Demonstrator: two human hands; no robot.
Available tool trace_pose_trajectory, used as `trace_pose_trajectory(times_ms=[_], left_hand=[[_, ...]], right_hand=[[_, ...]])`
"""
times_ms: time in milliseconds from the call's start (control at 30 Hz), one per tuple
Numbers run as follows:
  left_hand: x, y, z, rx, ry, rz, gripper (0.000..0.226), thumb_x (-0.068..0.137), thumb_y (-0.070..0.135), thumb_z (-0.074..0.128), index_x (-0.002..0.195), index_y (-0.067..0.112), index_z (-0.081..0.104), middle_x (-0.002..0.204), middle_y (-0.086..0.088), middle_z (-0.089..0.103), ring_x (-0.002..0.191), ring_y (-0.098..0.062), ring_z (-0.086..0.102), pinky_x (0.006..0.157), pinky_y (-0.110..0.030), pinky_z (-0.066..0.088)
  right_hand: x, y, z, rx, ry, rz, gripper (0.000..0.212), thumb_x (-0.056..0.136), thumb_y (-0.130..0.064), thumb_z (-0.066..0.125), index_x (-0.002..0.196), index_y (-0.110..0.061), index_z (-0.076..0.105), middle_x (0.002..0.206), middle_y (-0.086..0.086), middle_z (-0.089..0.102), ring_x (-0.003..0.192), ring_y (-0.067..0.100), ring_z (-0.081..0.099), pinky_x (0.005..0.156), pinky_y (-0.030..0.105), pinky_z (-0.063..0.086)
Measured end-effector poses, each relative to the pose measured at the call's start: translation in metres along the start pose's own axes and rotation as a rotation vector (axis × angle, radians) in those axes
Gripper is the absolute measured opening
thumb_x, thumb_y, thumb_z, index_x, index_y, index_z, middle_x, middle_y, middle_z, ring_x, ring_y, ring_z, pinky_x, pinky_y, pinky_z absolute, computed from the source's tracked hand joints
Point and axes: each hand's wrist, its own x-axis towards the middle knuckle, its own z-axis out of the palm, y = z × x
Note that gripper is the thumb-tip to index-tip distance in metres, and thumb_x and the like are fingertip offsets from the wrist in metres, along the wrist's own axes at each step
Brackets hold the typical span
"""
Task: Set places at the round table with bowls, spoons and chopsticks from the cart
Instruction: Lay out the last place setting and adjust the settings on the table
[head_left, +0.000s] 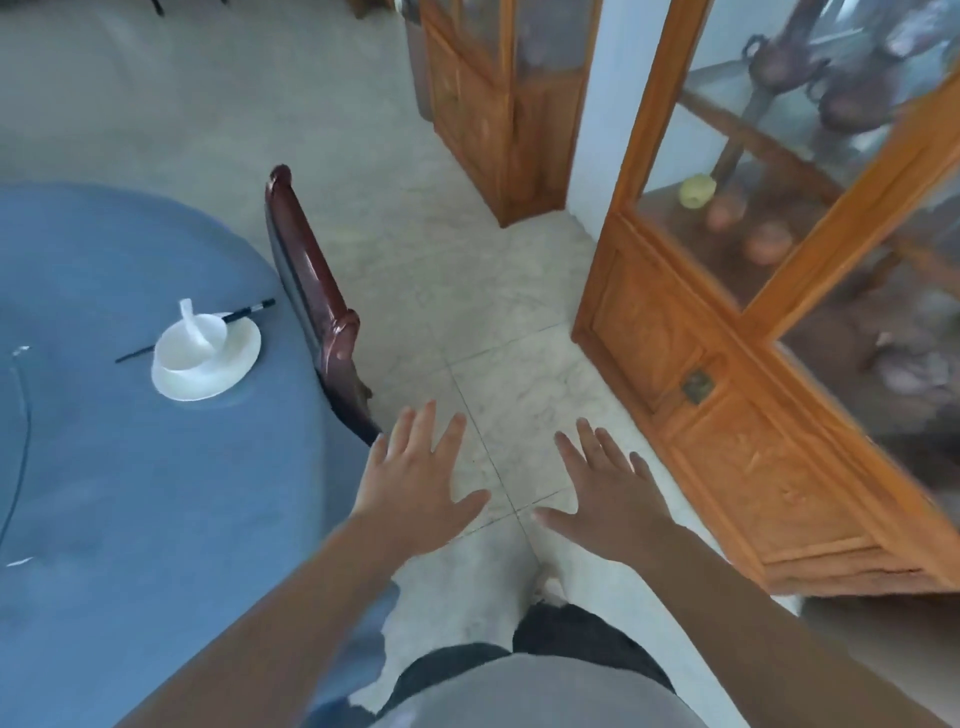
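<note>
Plainly no readable writing; left hand (415, 483), right hand (605, 499) fingers spread wide, holding nothing.

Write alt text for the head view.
Both the left hand and right hand hover open and empty over the pale tiled floor. On the blue-clothed round table sits a white bowl with spoon and chopsticks.

- The round table (130, 493) runs off the left and bottom edges.
- The chopsticks (197, 330) pass behind the bowl (191, 345), their middle hidden.
- The cabinet (779, 291) at right is blurred, its contents unclear.
</note>
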Motion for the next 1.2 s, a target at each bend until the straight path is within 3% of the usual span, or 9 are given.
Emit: trace_pose_trajectory(times_ms=[267, 467, 767, 1033, 1200], left_hand=[[0.123, -0.027, -0.054, -0.039, 0.136, -0.197, 0.091, 0.078, 0.080, 0.026, 0.150, 0.030, 0.002, 0.162, -0.007, 0.002, 0.149, -0.033, 0.005, 0.117, -0.054, 0.019], [0.207, -0.100, -0.065, -0.130, 0.215, -0.388, 0.090, 0.078, 0.080, 0.030, 0.151, 0.031, 0.007, 0.163, -0.009, 0.007, 0.149, -0.033, 0.007, 0.117, -0.054, 0.022], [0.261, -0.185, -0.085, -0.225, 0.170, -0.634, 0.093, 0.077, 0.079, 0.023, 0.152, 0.031, 0.002, 0.163, -0.004, -0.001, 0.149, -0.029, -0.001, 0.118, -0.053, 0.016], [0.254, -0.244, -0.071, -0.280, 0.143, -1.075, 0.090, 0.076, 0.080, 0.016, 0.152, 0.032, 0.004, 0.163, -0.007, 0.001, 0.149, -0.031, 0.003, 0.119, -0.049, 0.014], [0.259, -0.263, -0.063, -0.332, 0.106, -1.356, 0.090, 0.079, 0.076, 0.030, 0.154, 0.032, 0.003, 0.164, -0.008, -0.004, 0.150, -0.029, -0.003, 0.119, -0.046, 0.012]], right_hand=[[0.170, 0.006, -0.099, -0.046, -0.034, -0.240, 0.106, 0.071, -0.090, 0.020, 0.152, -0.031, -0.013, 0.160, -0.001, -0.024, 0.149, 0.020, -0.014, 0.118, 0.052, 0.005], [0.317, -0.043, -0.150, -0.079, 0.025, -0.441, 0.105, 0.072, -0.090, 0.022, 0.153, -0.031, -0.010, 0.163, 0.002, -0.016, 0.150, 0.019, -0.009, 0.119, 0.051, 0.009], [0.460, -0.143, -0.218, -0.130, 0.009, -0.733, 0.102, 0.072, -0.088, 0.025, 0.154, -0.033, -0.003, 0.164, -0.003, -0.013, 0.150, 0.015, -0.005, 0.118, 0.047, 0.016], [0.550, -0.286, -0.205, -0.305, -0.143, -1.198, 0.102, 0.073, -0.084, 0.027, 0.155, -0.028, 0.001, 0.164, 0.003, -0.010, 0.150, 0.020, -0.002, 0.118, 0.047, 0.015], [0.588, -0.357, -0.182, -0.455, -0.249, -1.509, 0.101, 0.074, -0.083, 0.026, 0.155, -0.028, -0.002, 0.164, 0.001, -0.014, 0.150, 0.017, -0.008, 0.120, 0.045, 0.007]])
